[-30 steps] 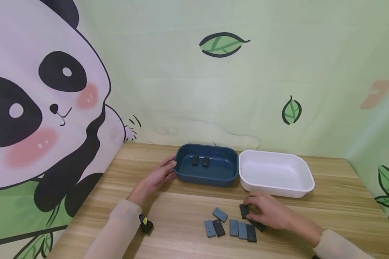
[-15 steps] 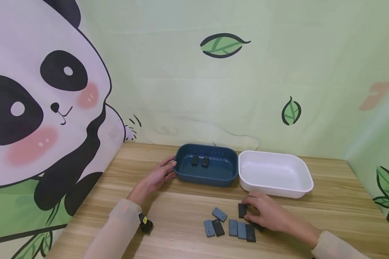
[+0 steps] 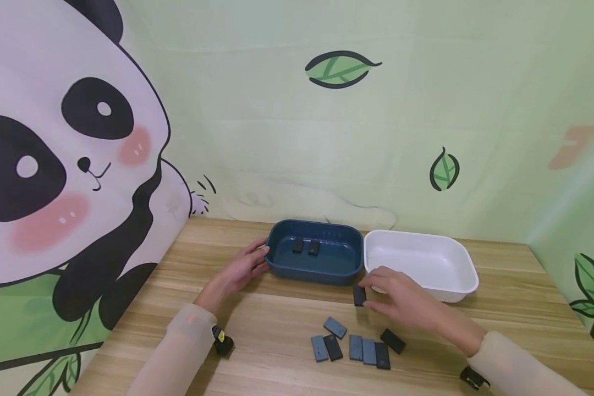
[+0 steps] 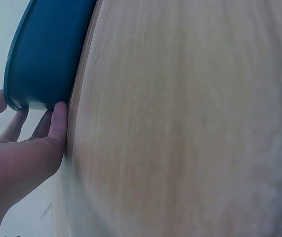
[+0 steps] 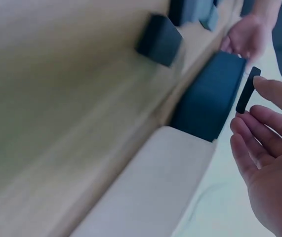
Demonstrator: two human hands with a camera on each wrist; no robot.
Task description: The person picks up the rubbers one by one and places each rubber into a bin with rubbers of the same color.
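Observation:
My right hand (image 3: pixel 401 294) pinches a small black rectangular block (image 3: pixel 359 295) between thumb and fingertips, just in front of where two bins meet. In the right wrist view the block (image 5: pixel 248 90) stands edge-on, held off the table. My left hand (image 3: pixel 245 267) rests its fingers against the left end of a dark blue bin (image 3: pixel 309 275); in the left wrist view those fingers (image 4: pixel 58 121) touch the bin's end wall. Two black blocks (image 3: pixel 314 247) lie inside the blue bin. Several blue and black blocks (image 3: pixel 369 352) lie on the table nearer to me.
A white bin (image 3: pixel 421 258) stands against the blue bin's right side. Both are on a wood-grain table (image 3: pixel 272 352), near the back wall cloth (image 3: pixel 257 121) printed with a panda and leaves. One black block (image 3: pixel 393 341) lies slightly apart, right of the row.
My right hand has lifted the black block from the table and carried it forward and left, toward the bins. Another black block beneath it is now uncovered. My left hand stays in place.

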